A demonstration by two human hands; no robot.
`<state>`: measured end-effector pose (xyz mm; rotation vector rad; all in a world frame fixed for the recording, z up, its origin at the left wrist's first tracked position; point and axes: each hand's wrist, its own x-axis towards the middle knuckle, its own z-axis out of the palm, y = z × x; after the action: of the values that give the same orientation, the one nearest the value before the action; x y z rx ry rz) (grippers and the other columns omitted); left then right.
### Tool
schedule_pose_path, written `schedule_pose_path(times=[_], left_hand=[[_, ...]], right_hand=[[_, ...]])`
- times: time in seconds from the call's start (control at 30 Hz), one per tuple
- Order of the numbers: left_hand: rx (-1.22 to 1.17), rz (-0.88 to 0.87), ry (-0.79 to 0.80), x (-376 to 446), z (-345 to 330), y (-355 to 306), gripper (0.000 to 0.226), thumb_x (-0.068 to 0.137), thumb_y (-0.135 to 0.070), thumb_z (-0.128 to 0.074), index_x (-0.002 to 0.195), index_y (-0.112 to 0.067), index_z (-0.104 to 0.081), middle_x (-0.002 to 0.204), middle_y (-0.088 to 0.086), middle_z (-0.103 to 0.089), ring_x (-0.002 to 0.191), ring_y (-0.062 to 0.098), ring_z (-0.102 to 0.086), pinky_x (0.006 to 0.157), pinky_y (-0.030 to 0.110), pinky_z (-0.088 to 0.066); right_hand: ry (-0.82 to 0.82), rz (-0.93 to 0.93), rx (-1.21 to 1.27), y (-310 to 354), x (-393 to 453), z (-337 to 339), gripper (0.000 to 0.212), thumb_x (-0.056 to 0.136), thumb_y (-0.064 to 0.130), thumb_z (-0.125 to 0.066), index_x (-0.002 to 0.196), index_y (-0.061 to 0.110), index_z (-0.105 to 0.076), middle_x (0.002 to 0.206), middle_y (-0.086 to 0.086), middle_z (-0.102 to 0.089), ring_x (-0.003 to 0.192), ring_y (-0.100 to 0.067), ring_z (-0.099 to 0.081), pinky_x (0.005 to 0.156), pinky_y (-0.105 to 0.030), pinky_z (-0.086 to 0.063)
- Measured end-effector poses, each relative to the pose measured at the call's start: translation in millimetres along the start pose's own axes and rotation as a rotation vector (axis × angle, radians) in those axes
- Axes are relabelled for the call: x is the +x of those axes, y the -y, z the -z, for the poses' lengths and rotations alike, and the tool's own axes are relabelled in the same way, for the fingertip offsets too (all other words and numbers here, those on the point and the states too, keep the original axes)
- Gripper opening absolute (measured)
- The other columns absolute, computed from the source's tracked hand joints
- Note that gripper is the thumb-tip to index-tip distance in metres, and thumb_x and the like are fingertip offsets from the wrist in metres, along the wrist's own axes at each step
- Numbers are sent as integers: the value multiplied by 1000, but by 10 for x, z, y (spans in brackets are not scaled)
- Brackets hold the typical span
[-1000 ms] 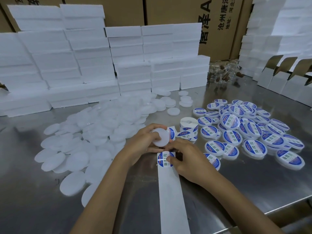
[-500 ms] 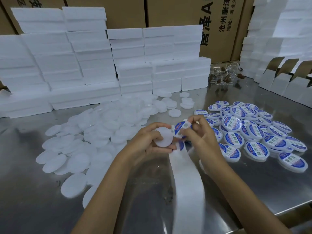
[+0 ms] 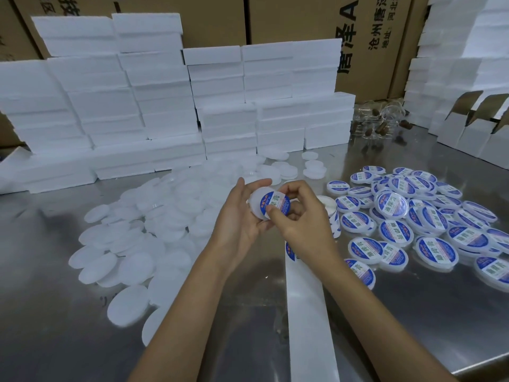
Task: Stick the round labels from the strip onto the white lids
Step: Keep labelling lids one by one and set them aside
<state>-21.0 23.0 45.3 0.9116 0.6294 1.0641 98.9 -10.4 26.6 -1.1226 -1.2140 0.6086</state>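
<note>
L hand (image 3: 237,216): cups white lid (image 3: 257,201), face up for sticking.
R hand (image 3: 300,213): pinches round label (image 3: 276,203) by edges, aligning it over lid.

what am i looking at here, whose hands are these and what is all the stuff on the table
There is no machine here: these are a person's two bare hands, filmed by one camera worn on the head, looking forward and down. The left hand holds a plain white lid. The right hand pinches a round blue label and lays it on that lid. On the metal table lie a heap of unlabelled lids on the left, a heap of labelled lids on the right, and the white backing strip running toward the camera. White foam blocks and cardboard cartons stand behind.
</note>
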Motion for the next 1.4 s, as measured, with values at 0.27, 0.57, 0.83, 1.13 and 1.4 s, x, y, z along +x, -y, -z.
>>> schedule_pose_path(times=[0.27, 0.57, 0.83, 1.13, 1.4], left_hand=[[125, -17, 9, -31, -124, 29, 55, 107, -44, -30, 134, -4, -57, 130, 25, -64, 110, 34, -64, 108, 50, -46], [162, -38, 27, -16, -152, 57, 50, 108, -41, -30, 131, -6, -59, 118, 17, -69, 109, 32, -65, 111, 52, -45], [188, -94, 75, -27, -177, 81, 39, 108, -35, -33, 126, -12, -58, 122, 13, -66, 112, 30, -64, 88, 35, -58], [44, -88, 111, -38, -137, 58, 42, 109, -35, -32, 131, -8, -55, 117, 10, -69, 112, 23, -67, 101, 46, -52], [-202, 0, 138, -49, -125, 12, 46, 106, -38, -38, 134, -5, -54, 136, 30, -59, 122, 46, -61, 107, 48, -48]], right_hand=[[-42, 88, -61, 18, -23, 26, 28, 85, 5, -71, 91, 28, -55, 85, 14, -65, 56, -6, -56, 56, -12, -44], [-54, 101, -69, 16, -32, 45, 29, 86, 7, -72, 92, 30, -54, 89, 7, -67, 62, -16, -60, 57, -14, -46], [-120, 138, -162, -34, -24, 40, 29, 84, 14, -73, 105, 26, -57, 101, 11, -63, 76, -7, -62, 61, -14, -46], [-174, 216, -338, -29, -61, 51, 36, 83, 31, -73, 117, 31, -62, 114, 16, -51, 74, -11, -64, 71, -43, -56], [-195, 165, -397, -36, -39, 87, 57, 71, 61, -78, 114, 37, -48, 110, 20, -45, 74, -3, -58, 63, -30, -50]])
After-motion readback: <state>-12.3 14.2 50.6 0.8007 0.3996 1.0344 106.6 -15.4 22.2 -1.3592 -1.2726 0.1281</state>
